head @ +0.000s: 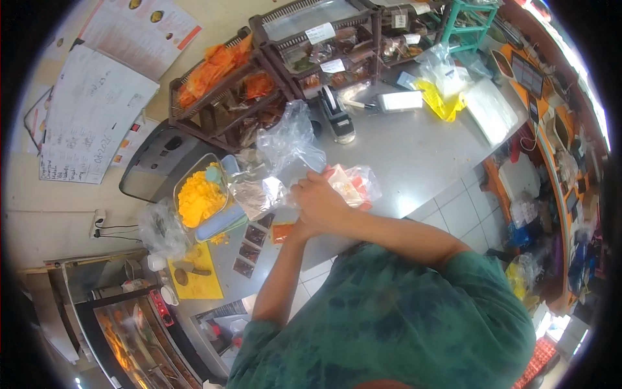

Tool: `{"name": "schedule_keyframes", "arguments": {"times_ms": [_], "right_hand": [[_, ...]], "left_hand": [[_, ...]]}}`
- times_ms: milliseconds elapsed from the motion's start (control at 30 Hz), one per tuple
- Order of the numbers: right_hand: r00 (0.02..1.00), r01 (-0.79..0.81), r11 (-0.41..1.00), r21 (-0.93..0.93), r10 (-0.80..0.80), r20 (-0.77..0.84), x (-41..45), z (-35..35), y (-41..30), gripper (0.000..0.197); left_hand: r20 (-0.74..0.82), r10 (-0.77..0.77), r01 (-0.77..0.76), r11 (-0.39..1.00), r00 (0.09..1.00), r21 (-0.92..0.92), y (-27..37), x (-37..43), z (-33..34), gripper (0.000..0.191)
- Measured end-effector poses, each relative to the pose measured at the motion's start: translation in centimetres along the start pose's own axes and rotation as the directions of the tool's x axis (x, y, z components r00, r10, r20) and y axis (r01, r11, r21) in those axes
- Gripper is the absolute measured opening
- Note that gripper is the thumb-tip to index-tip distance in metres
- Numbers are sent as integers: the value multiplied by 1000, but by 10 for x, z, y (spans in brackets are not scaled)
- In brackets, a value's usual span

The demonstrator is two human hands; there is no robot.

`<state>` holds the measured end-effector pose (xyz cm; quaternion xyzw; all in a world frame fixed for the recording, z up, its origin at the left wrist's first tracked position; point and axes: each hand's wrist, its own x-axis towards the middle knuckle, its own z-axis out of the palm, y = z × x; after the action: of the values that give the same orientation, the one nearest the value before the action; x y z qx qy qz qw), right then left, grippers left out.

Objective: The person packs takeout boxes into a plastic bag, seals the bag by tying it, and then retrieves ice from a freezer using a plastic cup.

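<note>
My right hand (318,197) is curled at the right end of a shiny silver foil or plastic packet (257,194); exactly what its fingers grip is hard to make out. Beneath it lies my left hand (307,227), mostly hidden, so its hold cannot be seen. Just right of the hands is a red and white packet in clear plastic (351,185). A crumpled clear plastic bag (286,138) stands behind the silver packet. On the left, a glass container (224,167) holds yellow shredded or mashed food (198,197). Several small dark sachets (249,253) and an orange-red one (282,233) lie nearer me.
Brown plastic crates (272,44) with bagged goods line the back, beside a tape dispenser (336,116). A yellow cutting board (197,272) with a wooden-looking utensil is at left. White sheets (493,114) and a yellow bag (440,99) lie on the steel table (413,150) at right.
</note>
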<state>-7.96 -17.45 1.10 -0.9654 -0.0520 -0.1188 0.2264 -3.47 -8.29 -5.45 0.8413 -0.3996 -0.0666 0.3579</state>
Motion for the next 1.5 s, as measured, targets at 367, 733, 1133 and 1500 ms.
{"name": "schedule_keyframes", "arguments": {"times_ms": [367, 733, 1133, 1500], "right_hand": [[959, 158, 834, 529, -2, -284, -117, -85, 87, 43], [460, 478, 869, -127, -371, -807, -101, -79, 221, 39], [716, 630, 440, 640, -9, -698, -94, -139, 213, 55], [675, 489, 547, 679, 255, -692, -75, -170, 227, 91]], "left_hand": [[69, 41, -74, 808, 997, 584, 41, 46, 3, 31], [-90, 99, -39, 858, 991, 513, 310, 165, -105, 14], [326, -102, -187, 644, 940, 742, 512, 219, -109, 26], [46, 248, -134, 349, 968, 928, 476, 245, -123, 16]]}}
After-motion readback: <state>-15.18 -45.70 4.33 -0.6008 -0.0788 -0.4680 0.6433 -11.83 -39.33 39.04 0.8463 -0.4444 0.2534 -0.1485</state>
